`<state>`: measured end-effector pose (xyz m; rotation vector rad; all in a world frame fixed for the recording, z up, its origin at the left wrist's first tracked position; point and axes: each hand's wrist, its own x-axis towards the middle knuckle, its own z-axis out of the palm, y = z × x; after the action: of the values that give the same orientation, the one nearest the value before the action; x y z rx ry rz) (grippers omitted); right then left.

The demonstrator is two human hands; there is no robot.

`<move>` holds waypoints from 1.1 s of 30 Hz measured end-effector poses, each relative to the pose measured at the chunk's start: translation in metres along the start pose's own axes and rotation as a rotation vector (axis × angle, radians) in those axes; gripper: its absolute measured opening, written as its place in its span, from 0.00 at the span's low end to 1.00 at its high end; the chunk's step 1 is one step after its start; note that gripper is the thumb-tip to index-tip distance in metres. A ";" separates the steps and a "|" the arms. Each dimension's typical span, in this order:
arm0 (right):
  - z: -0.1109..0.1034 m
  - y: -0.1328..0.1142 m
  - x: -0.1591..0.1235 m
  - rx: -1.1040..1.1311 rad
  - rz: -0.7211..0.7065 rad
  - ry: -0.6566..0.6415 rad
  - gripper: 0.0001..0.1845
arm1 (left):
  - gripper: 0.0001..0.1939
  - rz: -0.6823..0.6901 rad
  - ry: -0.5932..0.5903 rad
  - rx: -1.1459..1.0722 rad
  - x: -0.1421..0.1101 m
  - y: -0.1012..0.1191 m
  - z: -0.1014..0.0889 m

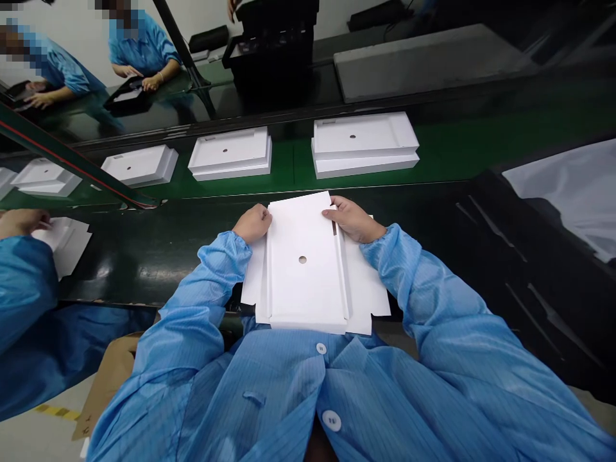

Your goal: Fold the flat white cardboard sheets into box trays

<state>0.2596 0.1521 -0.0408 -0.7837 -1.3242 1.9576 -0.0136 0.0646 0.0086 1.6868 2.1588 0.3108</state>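
Observation:
Right in front of my body lies a white die-cut cardboard sheet (308,289), partly folded into a shallow tray with a small round hole near its middle. Its side flaps spread out flat to the left and right. My left hand (253,222) is closed on the far left corner, fingers curled against the edge. At the far right corner, my right hand (353,219) pinches the raised edge, its thumb lying on top of the card. A small dark slot shows just below that thumb. The fingertips under the edges are hidden.
Folded white trays (366,136) sit in stacked groups along the green conveyor strip (293,167) ahead. At left, a co-worker's hand (22,222) holds another white card (67,247). A slanted post (72,157) stands at left; black sheeting (539,256) lies at right. Two people work across the line.

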 end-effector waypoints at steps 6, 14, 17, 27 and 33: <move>0.002 -0.001 -0.001 0.000 0.009 -0.005 0.26 | 0.22 0.023 -0.001 -0.165 -0.002 0.001 -0.001; -0.014 -0.010 -0.001 -0.070 0.023 -0.177 0.32 | 0.22 0.123 0.022 -0.254 -0.004 0.001 -0.007; -0.019 -0.013 0.000 -0.077 0.025 -0.222 0.34 | 0.26 0.092 0.058 -0.316 0.001 -0.002 -0.010; -0.013 -0.028 0.009 -0.341 0.030 -0.137 0.22 | 0.29 0.059 -0.222 -0.647 0.017 0.004 -0.021; -0.017 -0.029 0.012 -0.607 -0.011 -0.050 0.16 | 0.35 0.134 -0.292 -0.698 0.013 -0.001 -0.027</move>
<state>0.2703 0.1789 -0.0206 -0.9986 -1.9838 1.5748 -0.0289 0.0783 0.0302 1.3581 1.4812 0.7091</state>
